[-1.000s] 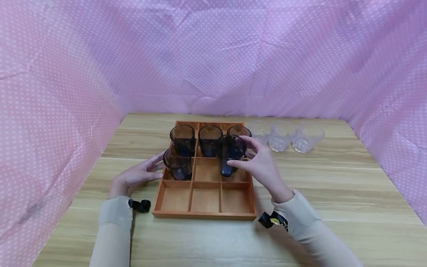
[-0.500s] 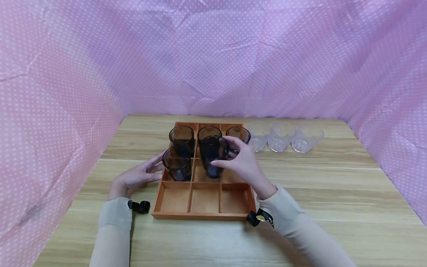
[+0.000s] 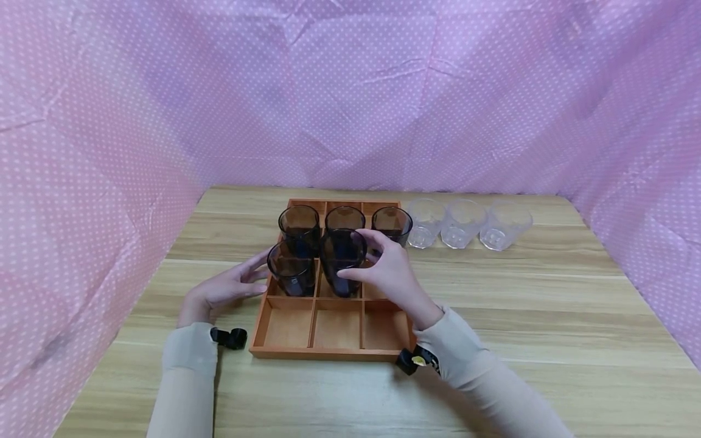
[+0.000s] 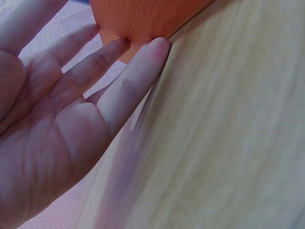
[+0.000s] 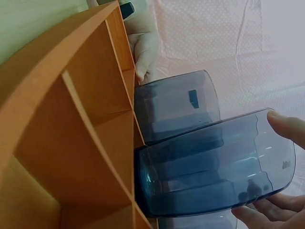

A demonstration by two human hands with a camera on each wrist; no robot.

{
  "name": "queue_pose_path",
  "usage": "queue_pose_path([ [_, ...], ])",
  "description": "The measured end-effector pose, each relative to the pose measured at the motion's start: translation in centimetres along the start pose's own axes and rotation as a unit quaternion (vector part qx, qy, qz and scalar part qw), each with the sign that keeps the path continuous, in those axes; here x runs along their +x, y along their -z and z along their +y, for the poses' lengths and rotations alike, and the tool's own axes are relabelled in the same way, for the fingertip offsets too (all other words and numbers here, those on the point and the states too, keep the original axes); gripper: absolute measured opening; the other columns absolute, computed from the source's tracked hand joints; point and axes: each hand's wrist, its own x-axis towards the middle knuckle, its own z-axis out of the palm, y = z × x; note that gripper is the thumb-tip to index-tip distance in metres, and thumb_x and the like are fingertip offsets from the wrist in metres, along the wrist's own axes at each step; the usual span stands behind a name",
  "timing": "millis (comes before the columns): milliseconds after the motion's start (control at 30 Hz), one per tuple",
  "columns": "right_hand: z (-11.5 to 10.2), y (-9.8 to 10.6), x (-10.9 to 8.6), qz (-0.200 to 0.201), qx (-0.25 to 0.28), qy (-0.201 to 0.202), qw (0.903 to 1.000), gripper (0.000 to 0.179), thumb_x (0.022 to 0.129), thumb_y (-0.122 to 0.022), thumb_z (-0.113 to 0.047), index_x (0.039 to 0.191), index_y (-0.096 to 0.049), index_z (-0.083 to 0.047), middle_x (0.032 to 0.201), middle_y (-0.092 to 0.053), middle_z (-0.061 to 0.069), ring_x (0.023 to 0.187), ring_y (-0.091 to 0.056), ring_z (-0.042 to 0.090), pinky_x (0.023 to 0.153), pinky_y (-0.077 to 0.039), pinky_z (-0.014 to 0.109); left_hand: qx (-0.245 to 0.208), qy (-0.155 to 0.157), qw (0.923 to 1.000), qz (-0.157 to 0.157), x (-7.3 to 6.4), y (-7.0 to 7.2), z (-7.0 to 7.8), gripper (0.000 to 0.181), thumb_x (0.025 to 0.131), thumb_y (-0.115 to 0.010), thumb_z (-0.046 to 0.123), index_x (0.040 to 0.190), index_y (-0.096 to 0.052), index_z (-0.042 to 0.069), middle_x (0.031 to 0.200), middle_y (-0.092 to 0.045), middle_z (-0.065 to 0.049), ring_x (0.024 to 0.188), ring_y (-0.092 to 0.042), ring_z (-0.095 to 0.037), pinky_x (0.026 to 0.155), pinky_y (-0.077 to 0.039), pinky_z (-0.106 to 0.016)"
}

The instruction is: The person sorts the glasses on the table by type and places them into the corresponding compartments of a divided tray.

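My right hand (image 3: 391, 274) grips a dark tinted cup (image 3: 342, 258) between thumb and fingers near its rim. The cup's base is at the middle compartment of the wooden divided tray (image 3: 334, 354); in the right wrist view this cup (image 5: 209, 167) leans slightly, its lower end at the dividers. Left of it, another tinted cup (image 3: 292, 277) occupies the middle row's left compartment. Three more fill the back row: left (image 3: 299, 226), middle (image 3: 345, 215) and right (image 3: 392, 220). Extended fingers of my left hand (image 3: 227, 289) touch the tray's left wall (image 4: 147, 19).
Three clear cups (image 3: 462, 224) stand in a row on the wooden table (image 3: 547, 304), right of the tray's back corner. The front row of the tray has three bare compartments (image 3: 336, 325). A pink dotted cloth (image 3: 350, 109) hangs behind and at both sides.
My right hand has carried the tinted cup leftward from over the middle row's right compartment to the middle one, then lowered it. The left hand has stayed at the tray's side.
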Motion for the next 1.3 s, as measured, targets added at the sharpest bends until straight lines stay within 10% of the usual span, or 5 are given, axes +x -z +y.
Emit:
queue_pose_path([
  [433,0.20,-0.20,-0.28,0.000,-0.019,-0.018,0.9997,0.075,0.065,-0.090,-0.016,0.132,-0.056,-0.010,0.128,-0.063,0.007,0.120,-0.057,0.023,0.103,-0.048,0.041,-0.022,-0.008,0.9997,-0.004,-0.04,-0.06,-0.04,0.086,0.096,-0.059,0.016,0.157,0.001,0.022,0.165,0.005,-0.009,0.149,-0.006,-0.044,0.097,-0.040,-0.012],
  [1300,0.49,-0.70,0.12,-0.014,-0.069,-0.089,0.9935,0.077,0.066,-0.090,-0.020,0.134,-0.055,-0.013,0.135,-0.059,0.008,0.124,-0.057,0.027,0.103,-0.047,0.040,-0.003,-0.005,1.0000,-0.001,0.13,0.23,-0.28,0.084,0.097,-0.059,0.017,0.158,-0.001,0.025,0.165,0.003,-0.008,0.149,-0.008,-0.044,0.109,-0.038,-0.034],
])
